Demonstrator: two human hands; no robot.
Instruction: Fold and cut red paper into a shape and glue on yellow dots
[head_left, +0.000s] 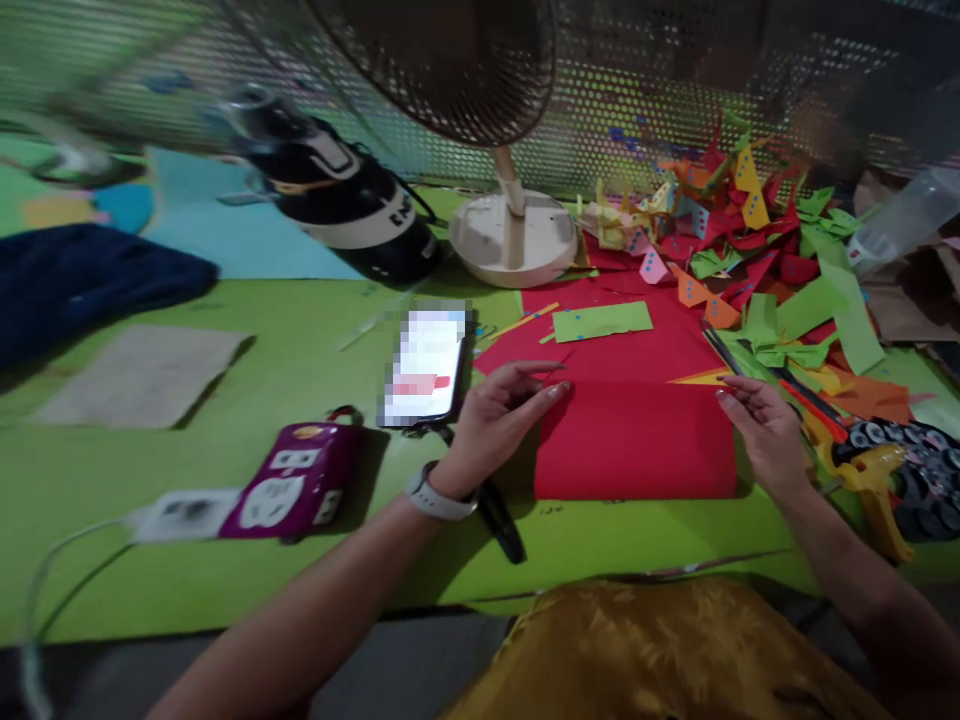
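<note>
A sheet of red paper (634, 440), folded over at its near edge, lies in front of me on the green table. My left hand (510, 405) pinches its upper left corner between thumb and fingers. At the upper right corner, my right hand (765, 425) grips the same sheet with thumb and forefinger. More red paper (600, 290) spreads out behind it, with a light green paper strip (604, 321) on top. A phone (427, 360) with a lit screen lies just beyond my left hand.
A desk fan (514, 240) and a black bottle (352, 200) stand at the back. Folded paper scraps (720, 230) pile up at the back right. Yellow-handled scissors (874, 490) lie right of my right hand. A purple pouch (292, 480) with a white cable sits at the left.
</note>
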